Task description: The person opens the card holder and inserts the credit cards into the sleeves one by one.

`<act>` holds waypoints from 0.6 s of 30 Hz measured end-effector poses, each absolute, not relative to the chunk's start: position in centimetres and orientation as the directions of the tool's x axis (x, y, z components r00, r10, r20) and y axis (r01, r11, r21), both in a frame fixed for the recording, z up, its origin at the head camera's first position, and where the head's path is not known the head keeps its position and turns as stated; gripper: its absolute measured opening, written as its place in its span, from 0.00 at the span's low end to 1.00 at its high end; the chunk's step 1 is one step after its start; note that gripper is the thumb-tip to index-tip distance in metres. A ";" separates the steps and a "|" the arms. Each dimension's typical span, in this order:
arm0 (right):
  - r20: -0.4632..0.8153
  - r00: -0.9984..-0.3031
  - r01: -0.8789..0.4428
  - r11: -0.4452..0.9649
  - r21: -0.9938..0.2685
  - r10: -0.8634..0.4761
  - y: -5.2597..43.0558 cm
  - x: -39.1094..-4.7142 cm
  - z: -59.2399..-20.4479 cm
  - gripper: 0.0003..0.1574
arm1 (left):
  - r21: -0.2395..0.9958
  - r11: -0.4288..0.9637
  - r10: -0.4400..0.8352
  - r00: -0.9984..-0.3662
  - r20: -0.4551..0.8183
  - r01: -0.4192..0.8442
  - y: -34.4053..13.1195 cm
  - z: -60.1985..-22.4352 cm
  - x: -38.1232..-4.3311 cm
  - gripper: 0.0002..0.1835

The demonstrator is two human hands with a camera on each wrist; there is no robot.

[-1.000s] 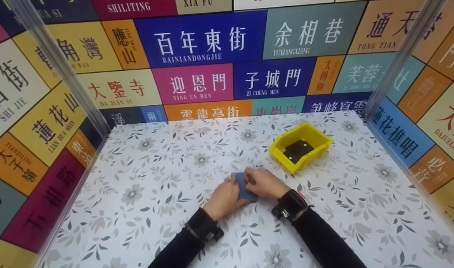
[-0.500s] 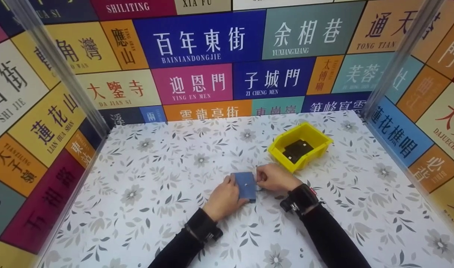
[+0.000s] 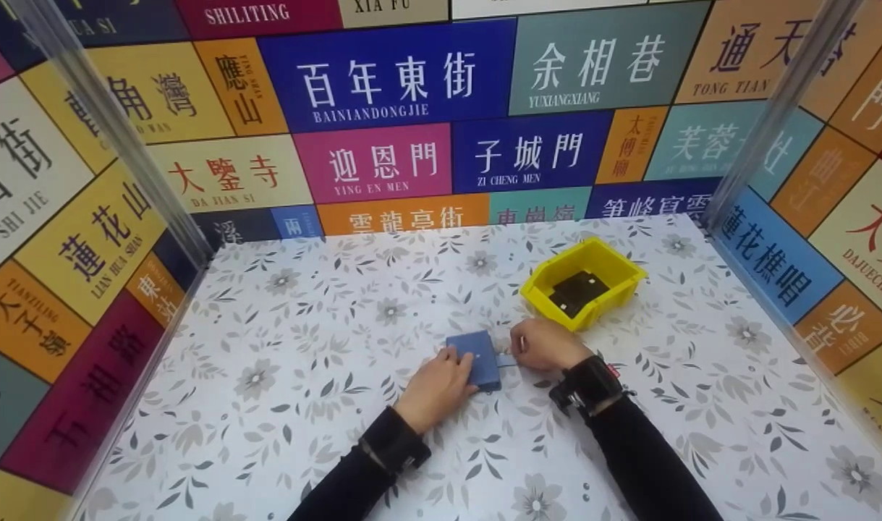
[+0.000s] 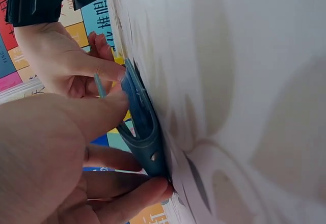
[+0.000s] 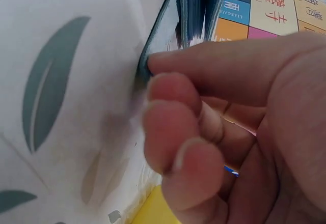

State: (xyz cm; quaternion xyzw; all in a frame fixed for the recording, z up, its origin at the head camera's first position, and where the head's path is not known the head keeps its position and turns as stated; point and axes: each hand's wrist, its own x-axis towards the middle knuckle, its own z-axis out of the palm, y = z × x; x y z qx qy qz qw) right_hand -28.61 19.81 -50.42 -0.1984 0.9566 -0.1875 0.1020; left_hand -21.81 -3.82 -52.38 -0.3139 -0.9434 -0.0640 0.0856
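A small blue snap wallet [image 3: 486, 365] lies on the flowered tabletop in front of the person. The left hand [image 3: 435, 387] grips its left side, thumb over the cover and other fingers along the edge. Out from the right side runs a narrow strap [image 3: 507, 359], whose end the right hand [image 3: 549, 347] pinches. Up close in the right wrist view, the thumb presses the strap [image 5: 157, 38], with the other fingers curled below. A metal snap [image 4: 154, 156] and layered inner leaves of the wallet [image 4: 145, 145] show in the left wrist view.
Just beyond the right hand stands a yellow bin [image 3: 618, 293] with flat black items [image 3: 578, 289] inside. Printed wall panels [image 3: 383, 76] close off the back and both sides of the flowered tabletop [image 3: 325, 304].
The right hand has moved right, from over the wallet's cover to beside it, drawing the strap outward. The left hand keeps its hold, its fingers now further over the cover.
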 end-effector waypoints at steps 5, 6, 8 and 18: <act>-0.118 -0.905 -0.329 0.848 -0.415 -0.409 20.0 -28.8 -50.5 0.06 | 0.055 0.790 0.593 -0.784 0.182 0.610 -4.0 -52.4 -21.9 0.27; -0.117 -0.904 -0.331 0.846 -0.418 -0.411 20.0 -28.8 -50.5 0.05 | 0.057 0.791 0.593 -0.786 0.176 0.609 -4.0 -52.4 -21.9 0.27; -0.115 -0.903 -0.333 0.842 -0.424 -0.414 20.0 -28.9 -50.6 0.05 | 0.069 0.795 0.587 -0.793 0.165 0.603 -4.0 -52.3 -22.0 0.29; -0.159 -0.905 -0.288 0.843 -0.455 -0.394 20.1 -29.1 -50.6 0.04 | 0.282 0.733 0.598 -0.784 0.167 0.620 -5.3 -50.8 -23.0 0.29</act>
